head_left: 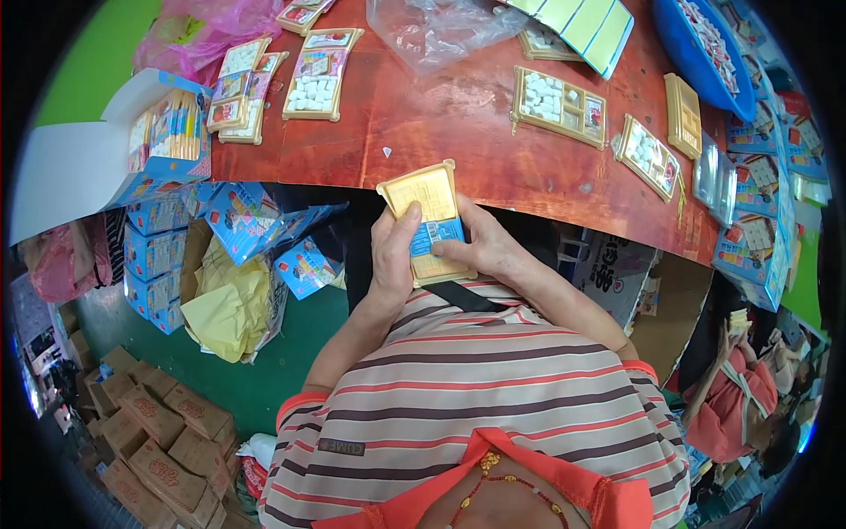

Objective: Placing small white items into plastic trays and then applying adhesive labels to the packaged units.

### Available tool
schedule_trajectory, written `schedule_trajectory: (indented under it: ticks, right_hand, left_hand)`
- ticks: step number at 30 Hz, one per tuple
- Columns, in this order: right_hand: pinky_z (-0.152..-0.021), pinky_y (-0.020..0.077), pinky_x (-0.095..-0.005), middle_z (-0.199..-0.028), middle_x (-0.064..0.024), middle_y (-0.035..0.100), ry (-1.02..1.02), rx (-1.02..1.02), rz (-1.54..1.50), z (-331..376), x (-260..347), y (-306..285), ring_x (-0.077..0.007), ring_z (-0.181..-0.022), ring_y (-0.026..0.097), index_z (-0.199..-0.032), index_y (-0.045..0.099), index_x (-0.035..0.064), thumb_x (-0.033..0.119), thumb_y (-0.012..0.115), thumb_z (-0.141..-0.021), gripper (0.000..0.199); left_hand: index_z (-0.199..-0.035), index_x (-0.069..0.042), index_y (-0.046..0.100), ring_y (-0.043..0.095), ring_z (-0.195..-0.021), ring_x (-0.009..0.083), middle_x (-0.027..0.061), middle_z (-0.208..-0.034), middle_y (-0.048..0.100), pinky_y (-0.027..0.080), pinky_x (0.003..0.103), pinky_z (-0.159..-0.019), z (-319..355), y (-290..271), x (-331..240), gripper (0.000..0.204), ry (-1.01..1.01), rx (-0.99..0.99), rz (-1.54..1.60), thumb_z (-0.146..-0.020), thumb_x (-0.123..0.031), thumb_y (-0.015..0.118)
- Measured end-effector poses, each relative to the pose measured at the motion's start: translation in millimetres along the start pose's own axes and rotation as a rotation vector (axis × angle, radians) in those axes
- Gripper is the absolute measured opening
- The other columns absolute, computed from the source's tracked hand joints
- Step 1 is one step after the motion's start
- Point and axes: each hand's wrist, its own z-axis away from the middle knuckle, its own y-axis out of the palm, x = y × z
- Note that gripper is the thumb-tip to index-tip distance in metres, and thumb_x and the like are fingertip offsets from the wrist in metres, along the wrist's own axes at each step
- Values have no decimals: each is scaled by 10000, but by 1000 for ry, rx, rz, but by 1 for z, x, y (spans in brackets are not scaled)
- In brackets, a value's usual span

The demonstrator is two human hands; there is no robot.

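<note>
Both my hands hold a shallow cream-yellow plastic tray (419, 192), back side up, just off the table's front edge. A blue label (438, 234) wraps its middle. My left hand (393, 248) grips the left side, thumb lying over the tray's back. From the right, my right hand (487, 242) presses its thumb on the lower edge of the label. The fingers beneath are hidden. On the red table beyond lie similar trays filled with white pieces, one tray (313, 75) at the left and another (561, 107) at the right.
A blue-and-white carton (167, 167) with upright packs stands open at the left. A blue basin (738, 62) of small packets sits at the right. Clear plastic film (441, 31) lies at the back. Brown cartons (167, 441) are stacked on the floor; another person (736, 397) sits at far right.
</note>
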Motion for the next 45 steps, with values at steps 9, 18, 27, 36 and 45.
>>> schedule_trajectory:
  ticks: [9, 18, 27, 36, 45]
  right_hand:
    - [-980, 418, -311, -1145, -108, 570, 70, 70, -76, 6, 10, -2, -180, -1090, 549, -1325, 439, -5, 2, 660, -784, 585]
    - [-979, 426, -298, -1164, -101, 593, 130, 50, -232, 9, 23, -1, -175, -1100, 570, -1344, 449, -2, -6, 631, -786, 587]
    - [-1006, 454, -329, -1248, -95, 605, 192, 112, -286, 9, 32, -5, -186, -1131, 597, -1389, 463, 2, -22, 667, -758, 663]
    - [-744, 599, -341, -991, -199, 688, 464, 540, -1011, 1, 20, -10, -264, -833, 715, -1393, 390, -144, 10, 702, -728, 750]
    - [-712, 596, -410, -1141, -222, 630, 333, 158, -549, -3, 1, -31, -317, -926, 682, -1358, 464, 4, 515, 314, -1038, 621]
  left_hand:
    - [-1311, 38, 507, 629, -1015, 161, 112, -1158, 636, 487, 300, -897, 2, 0, 1, 425, 17, 2, 23, -1010, -263, 505]
    - [-1358, 36, 456, 584, -1115, 173, 124, -1231, 597, 442, 324, -966, 5, -3, 0, 468, 70, 84, -7, -1029, -296, 455]
    - [-1199, -2, 490, 537, -969, 117, 84, -1067, 578, 420, 289, -870, -7, -16, -21, 392, 265, -22, -266, -1012, -347, 480]
    - [-1330, -46, 448, 489, -1290, 261, 204, -1463, 425, 403, 386, -1064, -15, -21, -40, 550, 312, 344, 21, -906, -322, 662]
    - [-1049, -26, 544, 632, -891, 96, 55, -988, 651, 506, 266, -833, -17, -37, -33, 153, 229, 8, 130, -956, -129, 606]
